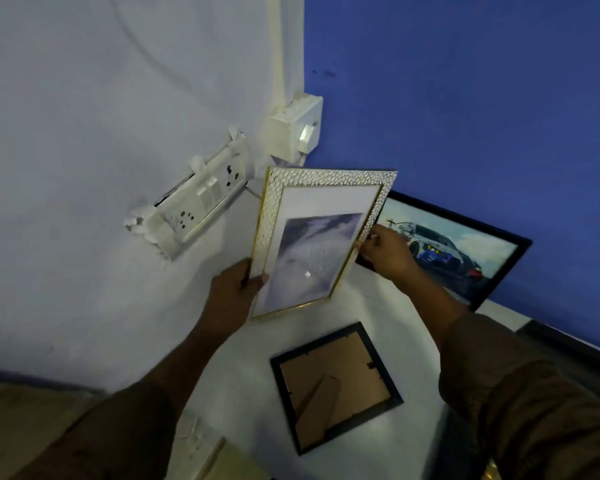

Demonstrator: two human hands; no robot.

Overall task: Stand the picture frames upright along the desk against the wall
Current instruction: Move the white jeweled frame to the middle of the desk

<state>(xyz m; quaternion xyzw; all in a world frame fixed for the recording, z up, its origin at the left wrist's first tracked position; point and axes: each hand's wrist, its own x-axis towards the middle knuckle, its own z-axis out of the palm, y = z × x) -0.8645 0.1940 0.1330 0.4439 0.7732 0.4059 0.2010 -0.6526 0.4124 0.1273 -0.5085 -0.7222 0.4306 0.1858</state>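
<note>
A white pebbled frame with a gold edge [321, 216] is held tilted above the white desk [378, 306], near the room's corner. My left hand [234, 292] grips its lower left side. My right hand [387, 252] pinches its right edge. A black frame with a car picture [465, 247] leans upright against the blue wall behind my right hand. A second black frame [336, 386] lies face down on the desk, its brown backing and stand showing.
A white socket strip [194, 202] and a switch box [300, 129] stick out from the pale wall on the left. Another light object [215, 455] lies at the desk's near left edge. A dark ledge [568, 344] runs along the blue wall.
</note>
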